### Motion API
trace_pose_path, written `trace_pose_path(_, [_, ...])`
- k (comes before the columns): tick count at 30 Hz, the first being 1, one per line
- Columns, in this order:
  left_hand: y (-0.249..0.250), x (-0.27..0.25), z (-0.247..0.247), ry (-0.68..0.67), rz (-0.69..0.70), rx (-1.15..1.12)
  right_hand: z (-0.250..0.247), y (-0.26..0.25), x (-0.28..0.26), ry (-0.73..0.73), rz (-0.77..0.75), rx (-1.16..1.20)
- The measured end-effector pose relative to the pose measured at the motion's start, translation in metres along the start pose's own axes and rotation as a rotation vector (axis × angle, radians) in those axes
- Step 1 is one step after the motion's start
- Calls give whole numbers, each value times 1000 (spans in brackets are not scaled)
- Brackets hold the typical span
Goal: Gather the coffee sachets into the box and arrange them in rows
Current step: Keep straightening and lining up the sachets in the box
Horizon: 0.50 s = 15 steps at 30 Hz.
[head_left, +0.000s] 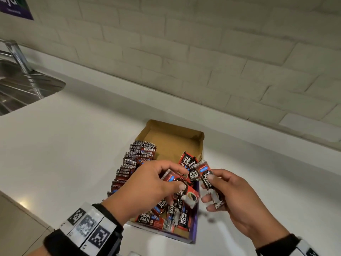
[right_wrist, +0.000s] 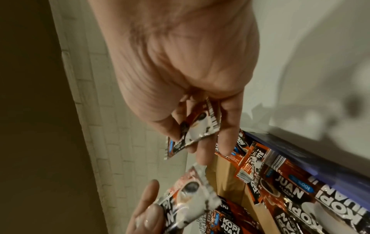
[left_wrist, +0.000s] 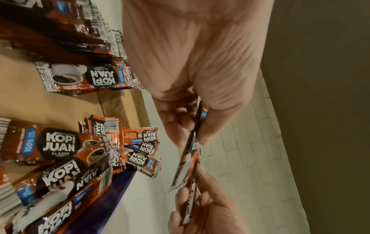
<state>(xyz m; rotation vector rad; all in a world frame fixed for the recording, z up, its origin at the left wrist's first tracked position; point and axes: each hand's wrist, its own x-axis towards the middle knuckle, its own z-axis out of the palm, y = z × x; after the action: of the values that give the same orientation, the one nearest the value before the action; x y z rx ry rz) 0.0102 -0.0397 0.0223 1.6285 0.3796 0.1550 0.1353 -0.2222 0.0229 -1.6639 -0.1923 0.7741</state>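
Observation:
An open cardboard box (head_left: 173, 129) with purple outer sides lies on the white counter. A row of red-and-black coffee sachets (head_left: 132, 163) stands along its left side. Loose sachets (head_left: 166, 215) lie jumbled in its near and right parts. Over the box, my left hand (head_left: 182, 179) pinches a sachet (head_left: 186, 196) between thumb and fingers. Just to its right, my right hand (head_left: 207, 182) pinches another sachet (head_left: 206, 174) upright. The left wrist view shows the left hand's sachet (left_wrist: 190, 161) edge-on. In the right wrist view the right hand (right_wrist: 192, 142) grips its sachet (right_wrist: 200, 125).
A steel sink (head_left: 27, 89) with a tap (head_left: 16, 52) is set into the counter (head_left: 73, 145) at the far left. A pale tiled wall (head_left: 203, 52) runs behind the box. Bare counter lies on both sides of the box.

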Motion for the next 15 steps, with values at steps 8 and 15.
trace_pose_path(8, [4,13,1,36,-30,-3,13,6,1,-107,49,13])
trace_pose_path(15, [0,20,3,47,-19,-32,22,10,-5,-166,38,47])
